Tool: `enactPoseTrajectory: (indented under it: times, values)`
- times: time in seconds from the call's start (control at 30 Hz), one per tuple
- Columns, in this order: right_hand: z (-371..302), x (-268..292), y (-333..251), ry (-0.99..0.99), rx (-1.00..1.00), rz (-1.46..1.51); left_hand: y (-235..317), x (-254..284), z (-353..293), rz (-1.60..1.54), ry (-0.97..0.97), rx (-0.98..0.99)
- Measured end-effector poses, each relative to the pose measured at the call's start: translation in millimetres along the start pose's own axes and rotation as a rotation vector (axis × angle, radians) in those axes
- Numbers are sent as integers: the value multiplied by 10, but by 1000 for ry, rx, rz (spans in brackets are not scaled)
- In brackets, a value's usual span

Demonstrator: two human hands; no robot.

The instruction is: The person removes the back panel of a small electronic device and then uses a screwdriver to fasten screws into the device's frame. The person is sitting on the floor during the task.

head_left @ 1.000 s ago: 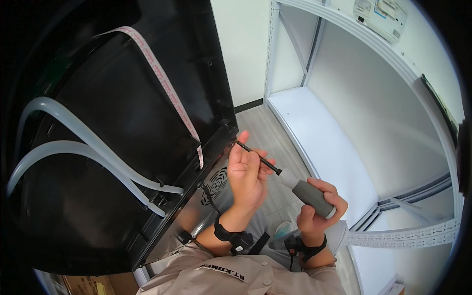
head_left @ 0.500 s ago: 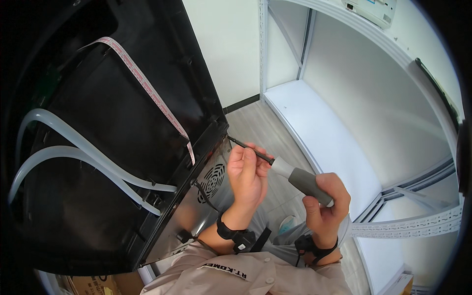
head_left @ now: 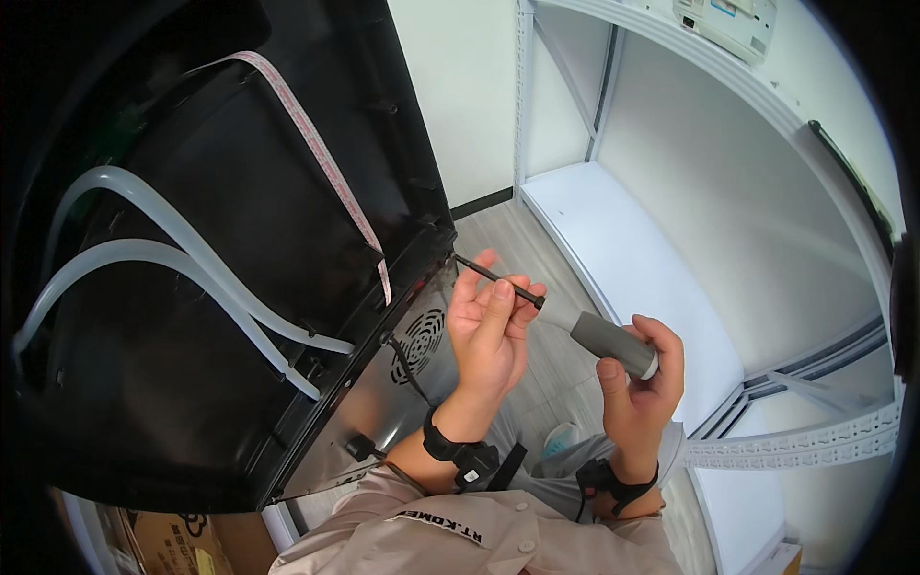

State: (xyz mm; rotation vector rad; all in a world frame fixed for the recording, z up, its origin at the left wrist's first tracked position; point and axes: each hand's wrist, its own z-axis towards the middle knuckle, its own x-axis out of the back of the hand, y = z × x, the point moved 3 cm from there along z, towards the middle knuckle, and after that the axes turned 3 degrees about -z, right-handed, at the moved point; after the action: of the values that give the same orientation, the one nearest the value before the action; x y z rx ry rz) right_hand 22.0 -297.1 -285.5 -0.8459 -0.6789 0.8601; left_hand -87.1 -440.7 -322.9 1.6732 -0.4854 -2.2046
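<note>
A screwdriver point(head_left: 611, 343) with a thick grey handle and a thin black shaft slants between my two hands. My left hand point(head_left: 491, 333) pinches the shaft between thumb and fingertips. Around the rear end of the handle, my right hand point(head_left: 644, 383) holds with its thumb and fingers. The shaft's tip touches or nearly touches the upper corner of a metal panel point(head_left: 369, 412) with round vent slots, at the edge of a large black housing point(head_left: 192, 383). Whether a screw sits at the tip is too small to tell.
Two translucent hoses point(head_left: 182, 216) and a pink-and-white ribbon cable point(head_left: 311, 139) loop over the black housing at left. A white shelving frame point(head_left: 628, 235) stands at right. Below left is a cardboard box point(head_left: 163, 546). A dark cable point(head_left: 410, 369) hangs across the vented panel.
The housing sits slightly further right and higher in view. My right hand's fingers have loosened and shifted on the handle, while my left hand keeps its pinch on the shaft.
</note>
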Motion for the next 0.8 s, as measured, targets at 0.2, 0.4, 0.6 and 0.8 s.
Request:
enactPoseTrajectory:
  times: [0.2,0.4,0.6,0.8]
  values:
    - [89,-35,24,-1,250,-11,41,-57,-8,16,-20,-25]
    - [40,-142,-38,54,-72,249,34,-27,11,31,-49,-39]
    - [-11,-39,119,61,-38,175,48,-95,-11,15,-55,-36]
    - [41,-90,110,67,100,237,73,-75,22,-22,-51,-65]
